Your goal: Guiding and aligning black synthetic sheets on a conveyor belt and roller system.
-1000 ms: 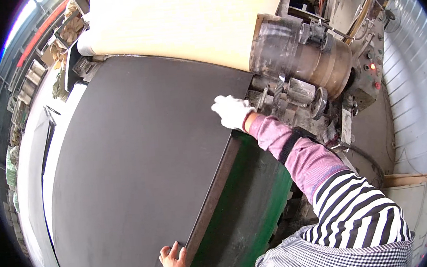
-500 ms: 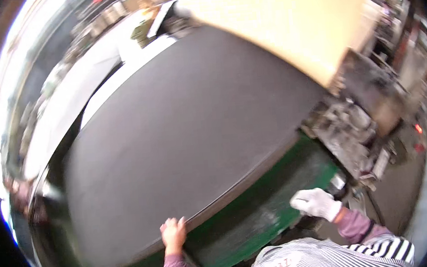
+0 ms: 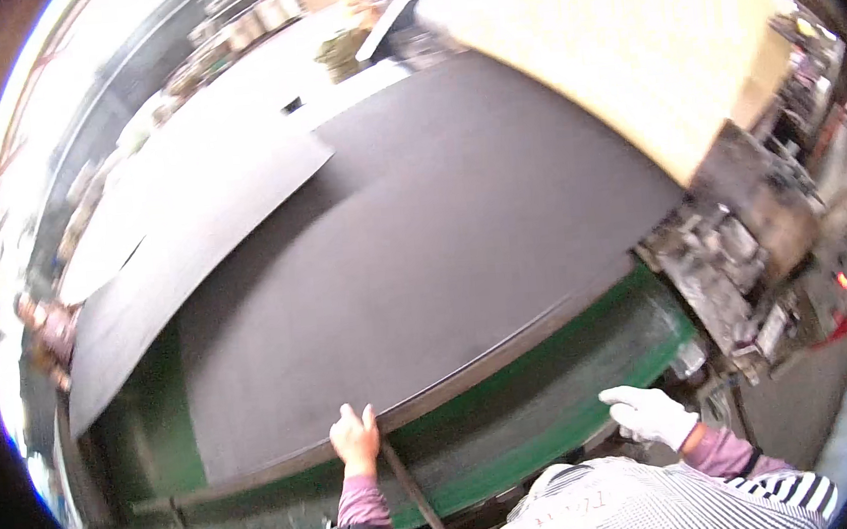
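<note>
A large dark sheet (image 3: 424,264) lies across a green machine bed (image 3: 591,371). My left hand (image 3: 356,437) is bare and rests on the sheet's near edge, fingers over it. My right hand (image 3: 648,414) wears a white glove and hovers near the front right corner of the green bed, fingers loosely apart, holding nothing. A second dark sheet (image 3: 174,254) lies to the left, partly overlapping the first.
A big tan roll or board (image 3: 644,38) hangs at the upper right above a grimy metal machine head (image 3: 741,249). A thin metal bar (image 3: 417,499) runs diagonally by my left wrist. Cluttered shelves and a pale floor lie at the far left.
My view has swung left. My right hand came off the machine end of the sheet and dropped to the bed's front corner. My left hand stays on the sheet's near edge.
</note>
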A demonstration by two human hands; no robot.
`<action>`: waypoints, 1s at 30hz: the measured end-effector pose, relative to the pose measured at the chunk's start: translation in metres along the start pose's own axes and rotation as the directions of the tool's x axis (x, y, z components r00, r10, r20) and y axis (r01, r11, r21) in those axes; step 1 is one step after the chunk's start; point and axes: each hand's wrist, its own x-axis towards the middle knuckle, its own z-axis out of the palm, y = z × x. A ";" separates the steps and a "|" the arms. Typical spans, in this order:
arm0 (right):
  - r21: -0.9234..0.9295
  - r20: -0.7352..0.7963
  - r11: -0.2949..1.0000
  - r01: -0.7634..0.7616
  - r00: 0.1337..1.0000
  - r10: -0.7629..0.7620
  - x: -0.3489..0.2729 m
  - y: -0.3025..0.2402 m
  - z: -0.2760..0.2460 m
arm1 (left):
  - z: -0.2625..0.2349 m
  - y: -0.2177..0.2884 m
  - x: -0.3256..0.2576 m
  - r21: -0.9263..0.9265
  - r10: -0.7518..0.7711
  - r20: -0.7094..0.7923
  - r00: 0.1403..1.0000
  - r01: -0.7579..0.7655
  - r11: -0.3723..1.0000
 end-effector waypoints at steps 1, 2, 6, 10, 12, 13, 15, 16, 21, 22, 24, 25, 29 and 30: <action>-0.059 0.046 0.998 0.017 0.999 -0.014 -0.001 -0.014 0.000 | 0.011 -0.010 -0.008 -0.070 0.098 -0.165 0.981 -0.111 0.991; -0.057 0.036 0.994 0.093 0.995 -0.091 0.004 -0.003 0.007 | 0.009 0.006 -0.004 -0.115 0.117 -0.149 0.982 -0.135 0.984; -0.248 0.041 0.877 0.412 0.909 -0.415 0.016 0.023 0.030 | 0.013 0.083 0.015 -0.158 0.109 0.036 0.993 -0.102 0.982; -0.247 0.072 0.908 0.338 0.941 -0.330 -0.001 0.006 0.037 | 0.012 0.126 0.015 -0.270 0.300 0.080 0.951 -0.269 0.925; -0.275 0.101 0.924 0.266 0.964 -0.247 -0.007 0.007 0.026 | 0.033 0.104 0.015 -0.105 0.444 -0.149 0.884 -0.461 0.881; -0.305 0.078 0.920 0.245 0.969 -0.233 -0.006 0.016 0.022 | 0.050 0.072 0.020 -0.083 0.503 -0.075 0.861 -0.508 0.857; -0.336 0.041 0.917 0.215 0.976 -0.214 0.001 0.033 0.013 | 0.063 0.016 0.017 0.259 0.307 0.130 0.943 -0.331 0.907; -0.345 0.038 0.914 0.214 0.976 -0.215 -0.002 0.028 0.006 | 0.072 -0.014 0.015 0.327 0.257 0.149 0.955 -0.293 0.899; -0.451 -0.013 0.856 0.255 0.956 -0.292 0.028 0.064 0.012 | 0.034 0.039 0.008 0.213 0.456 -0.174 0.873 -0.419 0.883; -0.440 -0.037 0.842 0.314 0.930 -0.366 0.020 0.041 0.010 | 0.025 0.061 0.010 0.186 0.475 -0.141 0.869 -0.448 0.875; -0.334 -0.181 0.931 0.146 0.960 -0.215 0.015 0.015 0.009 | 0.015 0.123 0.022 0.116 0.474 -0.187 0.860 -0.460 0.880; -0.354 -0.206 0.885 0.303 0.898 -0.389 0.020 0.013 0.008 | 0.014 0.147 0.026 0.049 0.403 -0.179 0.897 -0.401 0.915; -0.444 -0.199 0.764 0.468 0.780 -0.594 0.046 -0.020 0.013 | 0.041 0.127 0.018 -0.418 0.213 -0.215 0.953 -0.287 0.862; -0.576 -0.220 0.668 0.471 0.698 -0.681 0.055 -0.021 0.007 | 0.021 0.112 0.029 -0.461 0.130 -0.212 0.969 -0.216 0.861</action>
